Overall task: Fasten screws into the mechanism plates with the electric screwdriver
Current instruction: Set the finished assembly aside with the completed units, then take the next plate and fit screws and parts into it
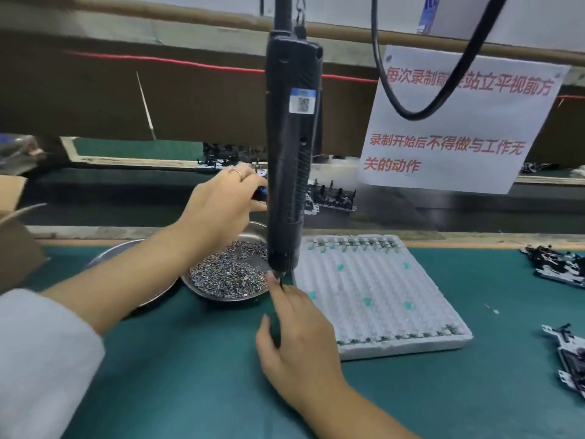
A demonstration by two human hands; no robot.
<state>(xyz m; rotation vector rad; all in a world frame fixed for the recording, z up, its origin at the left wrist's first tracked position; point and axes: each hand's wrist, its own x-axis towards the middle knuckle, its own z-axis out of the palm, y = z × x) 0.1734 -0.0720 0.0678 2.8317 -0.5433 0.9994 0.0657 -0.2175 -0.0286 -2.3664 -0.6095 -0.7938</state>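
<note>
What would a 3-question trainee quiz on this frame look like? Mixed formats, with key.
1. True or false: the screwdriver lies flat on the mat.
2. Which hand touches the bit? A) left hand B) right hand C) neither
3. Fill in: the loose screws sit in a metal ____, left of the white tray.

Key:
1. False; it hangs upright, with the left hand at its body.
2. B; its fingertips are at the bit.
3. dish
</note>
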